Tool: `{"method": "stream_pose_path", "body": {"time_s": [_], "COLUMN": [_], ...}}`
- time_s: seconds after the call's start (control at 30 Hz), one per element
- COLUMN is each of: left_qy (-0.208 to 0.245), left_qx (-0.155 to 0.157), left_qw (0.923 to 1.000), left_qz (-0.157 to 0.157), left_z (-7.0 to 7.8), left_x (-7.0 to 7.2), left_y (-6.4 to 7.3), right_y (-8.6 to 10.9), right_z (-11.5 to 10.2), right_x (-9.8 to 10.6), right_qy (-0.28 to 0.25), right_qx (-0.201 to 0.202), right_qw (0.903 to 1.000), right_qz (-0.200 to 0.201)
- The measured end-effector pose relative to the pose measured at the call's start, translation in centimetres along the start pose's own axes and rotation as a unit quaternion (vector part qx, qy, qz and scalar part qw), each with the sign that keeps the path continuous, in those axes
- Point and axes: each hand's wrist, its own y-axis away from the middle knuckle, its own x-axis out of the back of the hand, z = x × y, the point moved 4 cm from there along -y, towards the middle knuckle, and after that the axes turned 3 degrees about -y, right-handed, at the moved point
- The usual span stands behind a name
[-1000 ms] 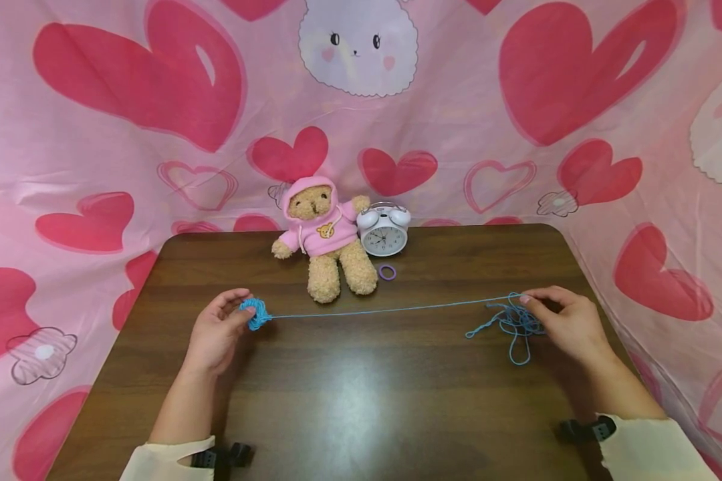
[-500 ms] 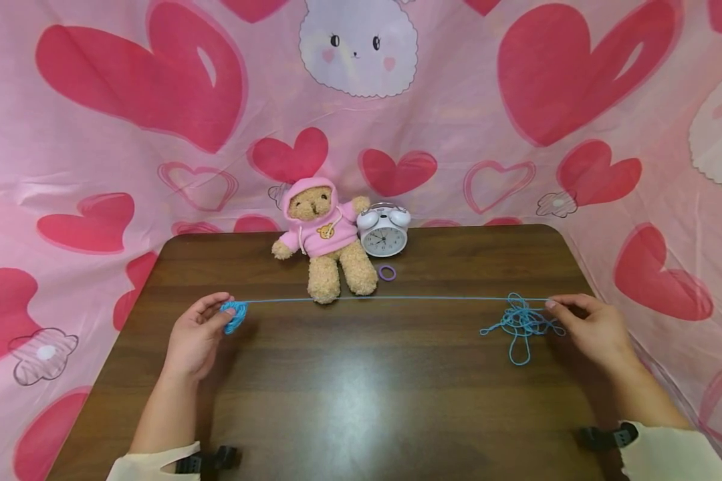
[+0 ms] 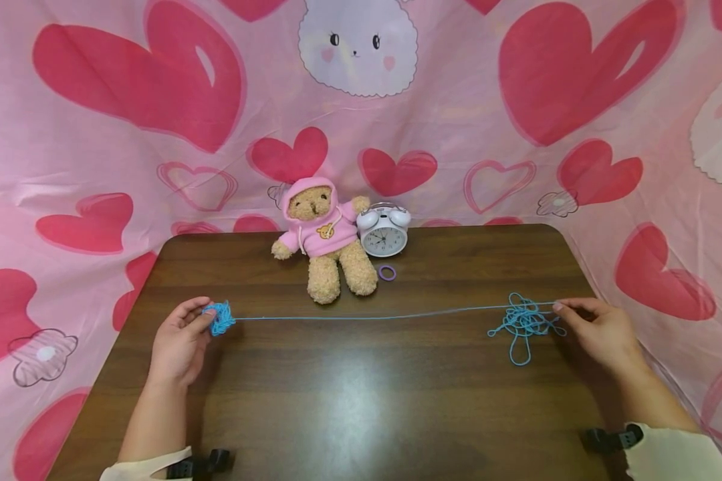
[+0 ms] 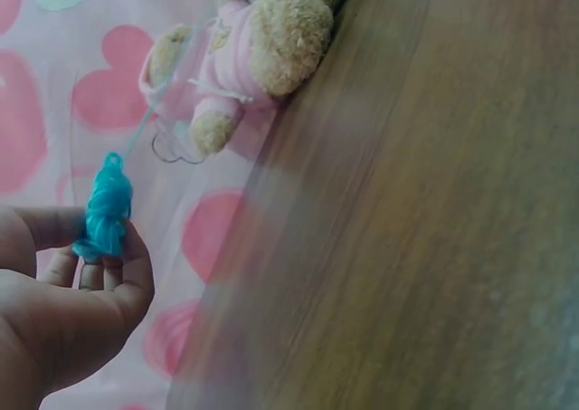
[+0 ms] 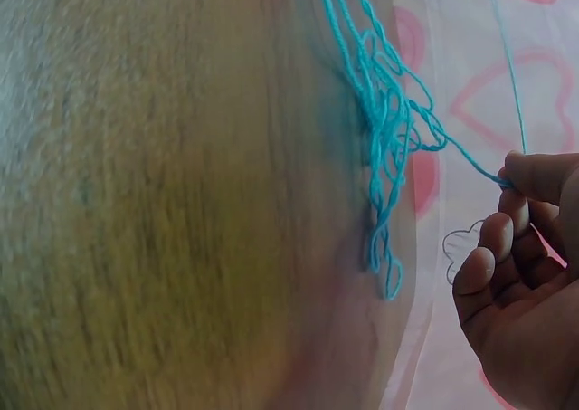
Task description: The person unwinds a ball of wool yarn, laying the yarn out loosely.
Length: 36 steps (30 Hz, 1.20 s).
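Note:
A small bundle of blue yarn [image 3: 222, 318] sits between the thumb and fingers of my left hand [image 3: 180, 344], on the left of the table. From it one strand [image 3: 337, 318] runs across to my right hand [image 3: 602, 334], which pinches it between thumb and fingertip. The strand sags slightly in the middle. A loose tangle of the same yarn [image 3: 525, 319] lies on the table just left of the right hand. In the right wrist view a strand [image 5: 470, 161] leads from the tangle [image 5: 389, 129] to the pinch. The left wrist view shows the bundle [image 4: 109, 211] held at its lower end.
At the table's back a teddy bear [image 3: 325, 230] in a pink hoodie leans beside a white alarm clock [image 3: 384, 230]. A purple ring [image 3: 387, 272] lies in front of the clock. Pink heart-printed cloth [image 3: 457, 120] hangs behind and beside the brown table [image 3: 361, 387].
My left hand has moved left with the bundle, and my right hand has moved right, lengthening the strand between them. The strand was taut half a second ago and now sags a little.

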Motion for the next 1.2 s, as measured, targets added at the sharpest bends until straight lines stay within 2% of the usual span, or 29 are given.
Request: {"method": "stream_pose_path", "body": {"time_s": [0.2,0.47,0.67,0.83,1.0,1.2], "left_qy": [0.03,0.051,0.048,0.041,0.032,0.018], "left_qx": [-0.02,-0.029,-0.028,-0.024,-0.028,-0.034], "left_qw": [0.9993,0.998,0.9978,0.998,0.9986,0.9992], "left_qz": [0.01,0.023,0.035,0.04,0.033,0.006], "left_z": [0.5,1.3,1.7,1.8,1.9,1.8], "left_x": [0.7,1.6,2.3,2.6,2.8,2.6], "left_y": [0.1,0.2,0.4,0.4,0.5,0.5], "right_y": [-0.1,-0.7,-0.9,-1.2,-1.5,-1.6], "right_z": [1.1,3.1,4.1,4.7,5.2,5.3], "right_x": [0.1,0.3,0.7,1.1,1.4,1.4], "right_qy": [-0.002,0.039,0.05,0.046,0.037,0.033], "right_qx": [-0.016,-0.033,-0.043,-0.054,-0.06,-0.07], "right_qw": [0.9999,0.9984,0.9969,0.9967,0.9971,0.9965], "right_qz": [0.0,-0.022,-0.042,-0.039,-0.027,-0.032]}}
